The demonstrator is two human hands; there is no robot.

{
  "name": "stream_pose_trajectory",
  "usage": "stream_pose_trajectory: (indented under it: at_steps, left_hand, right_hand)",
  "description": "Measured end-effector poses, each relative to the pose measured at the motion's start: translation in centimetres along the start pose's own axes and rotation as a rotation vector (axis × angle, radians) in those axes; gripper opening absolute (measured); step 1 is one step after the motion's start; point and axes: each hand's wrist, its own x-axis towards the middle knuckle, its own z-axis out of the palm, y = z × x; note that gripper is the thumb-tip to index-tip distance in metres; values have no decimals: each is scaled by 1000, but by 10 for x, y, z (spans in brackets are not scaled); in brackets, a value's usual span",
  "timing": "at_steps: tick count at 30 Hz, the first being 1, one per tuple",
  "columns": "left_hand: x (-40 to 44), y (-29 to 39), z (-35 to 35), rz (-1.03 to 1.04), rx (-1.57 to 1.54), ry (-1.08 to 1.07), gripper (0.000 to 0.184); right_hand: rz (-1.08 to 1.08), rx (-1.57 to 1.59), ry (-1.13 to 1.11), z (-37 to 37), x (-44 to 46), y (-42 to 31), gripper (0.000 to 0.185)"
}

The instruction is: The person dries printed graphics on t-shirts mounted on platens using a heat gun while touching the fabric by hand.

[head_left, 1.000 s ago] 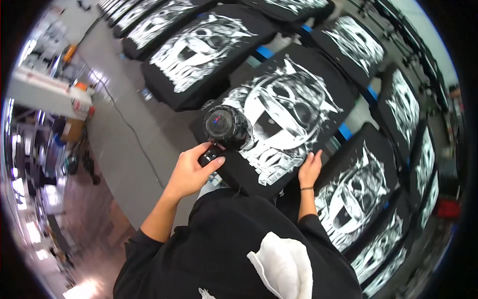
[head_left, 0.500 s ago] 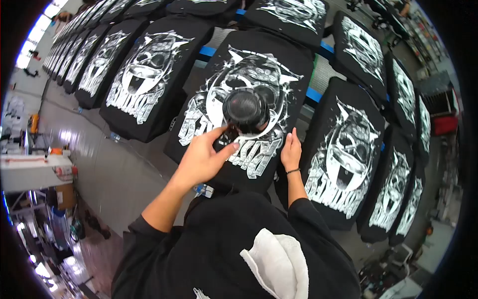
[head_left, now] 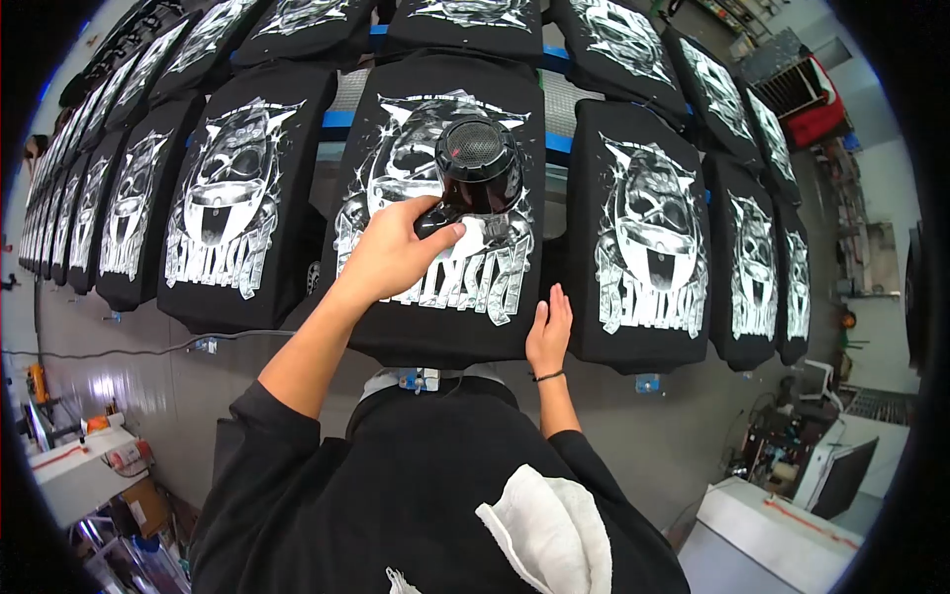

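Observation:
My left hand (head_left: 391, 252) is wrapped round the handle of a dark hair dryer (head_left: 481, 168), its round mesh back facing up at me. The dryer is over a black T-shirt (head_left: 426, 342) spread on a flat board, hiding part of the white-and-grey skull print. The dryer's outlet is hidden underneath. At the shirt's lower right edge is my right hand (head_left: 550, 332), fingers straight and close together, holding nothing. Whether it touches the fabric I cannot tell.
Similar printed black shirts stand on boards left (head_left: 233, 198), right (head_left: 648, 218) and behind. Blue rails (head_left: 557, 145) show between them. A grey cable (head_left: 158, 346) runs along the left. A white cloth (head_left: 549, 525) hangs on my clothing. Equipment cabinets (head_left: 762, 540) stand lower right.
My view has turned, so the shirt rows now look straighter. The hair dryer has shifted up the print toward its upper right. My right hand sits lower along the shirt's right edge.

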Motion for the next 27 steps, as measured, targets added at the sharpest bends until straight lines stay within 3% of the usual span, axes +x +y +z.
stream_pose_trajectory:
  at_steps: [2, 5, 10, 13, 15, 19, 22, 25, 27]
  left_hand:
    - [-2, 4, -6, 2, -21, -77, 49]
    - [-2, 0, -11, 119, 93, 20, 54]
    - [7, 4, 3, 140, 68, 85, 56]
    - [7, 8, 15, 102, 28, -25, 58]
    - [-1, 13, 26, 117, 19, -32, 46]
    - [-23, 34, 30, -4, 15, -215, 44]
    - [-43, 36, 24, 67, 57, -276, 40]
    - [-52, 38, 18, -179, 17, -288, 41]
    - [-47, 31, 20, 10, 102, -115, 41]
  right_hand:
    - [13, -28, 19, -6, -17, 1, 46]
    - [88, 61, 30, -13, -30, -1, 46]
    - [88, 92, -36, -8, -22, 1, 46]
    - [129, 173, -52, 1, -8, 11, 45]
    - [236, 315, -7, 5, 4, 13, 45]
    - [55, 228, 50, -11, 28, 12, 42]
    - [-70, 217, 37, -20, 43, 18, 41]
    - [-143, 199, -14, -24, 54, 17, 41]
    - [-215, 199, -68, -20, 61, 12, 40]
